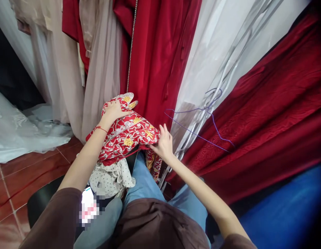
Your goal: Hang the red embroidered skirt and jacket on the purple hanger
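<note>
A red garment (128, 133) with dense silver and gold embroidery is spread between my hands above my lap. My left hand (112, 112) grips its upper left part, thumb stretched across the cloth and fingertips over the far side. At the right end, my right hand (163, 143) holds the garment's edge between thumb and fingers. Another embroidered piece (154, 166) hangs below, partly hidden; whether it belongs to the same garment I cannot tell. A white dotted cloth (111, 176) lies just under the garment.
A purple wire hanger (202, 109) hangs right of my right hand, against white fabric and white tubes. Long red drapes (160, 62) hang ahead, with beige gowns (102, 65) to the left. A lit phone (88, 204) lies beside my leg. Reddish floor tiles (43, 171) show at left.
</note>
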`<state>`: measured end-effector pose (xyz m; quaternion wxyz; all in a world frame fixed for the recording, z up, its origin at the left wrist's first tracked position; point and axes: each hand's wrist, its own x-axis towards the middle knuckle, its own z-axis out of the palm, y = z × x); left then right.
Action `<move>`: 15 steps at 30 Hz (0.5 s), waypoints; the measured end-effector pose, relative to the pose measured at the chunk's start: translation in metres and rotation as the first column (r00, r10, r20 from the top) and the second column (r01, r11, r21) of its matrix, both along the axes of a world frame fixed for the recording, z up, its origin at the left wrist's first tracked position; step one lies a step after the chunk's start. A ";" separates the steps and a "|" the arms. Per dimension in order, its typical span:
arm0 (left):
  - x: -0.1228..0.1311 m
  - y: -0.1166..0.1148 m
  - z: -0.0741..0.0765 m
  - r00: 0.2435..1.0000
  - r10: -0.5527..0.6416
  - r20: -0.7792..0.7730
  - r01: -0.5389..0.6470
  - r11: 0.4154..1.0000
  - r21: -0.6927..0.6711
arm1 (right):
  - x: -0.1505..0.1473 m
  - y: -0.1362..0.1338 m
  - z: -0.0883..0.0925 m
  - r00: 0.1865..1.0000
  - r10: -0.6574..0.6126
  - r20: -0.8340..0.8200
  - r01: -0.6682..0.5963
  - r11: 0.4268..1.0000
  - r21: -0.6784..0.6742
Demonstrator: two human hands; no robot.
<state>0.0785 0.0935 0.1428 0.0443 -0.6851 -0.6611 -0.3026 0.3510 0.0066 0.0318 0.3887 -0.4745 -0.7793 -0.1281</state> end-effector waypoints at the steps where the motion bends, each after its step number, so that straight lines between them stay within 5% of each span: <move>1: 0.004 -0.001 -0.003 1.000 0.005 -0.016 -0.006 1.000 -0.015 | 0.012 0.007 -0.009 0.996 0.004 -0.091 -0.008 0.999 -0.041; 4: 0.010 -0.004 -0.009 0.999 -0.027 -0.047 0.024 0.998 -0.053 | 0.020 0.036 -0.042 0.926 0.095 -0.366 -0.161 0.975 -0.153; 8: 0.007 0.001 -0.010 0.999 -0.028 -0.033 0.027 0.999 -0.036 | -0.005 0.069 -0.072 0.760 0.102 -0.642 -0.299 0.932 -0.205; 11: -0.005 0.008 -0.002 0.998 -0.047 -0.040 0.045 0.998 -0.046 | -0.003 0.077 -0.064 0.721 0.003 -0.693 -0.201 0.958 -0.205; 15: -0.017 0.017 0.014 0.978 -0.194 -0.072 0.179 0.967 -0.181 | 0.032 0.066 -0.025 0.762 -0.005 -0.648 -0.089 0.990 -0.112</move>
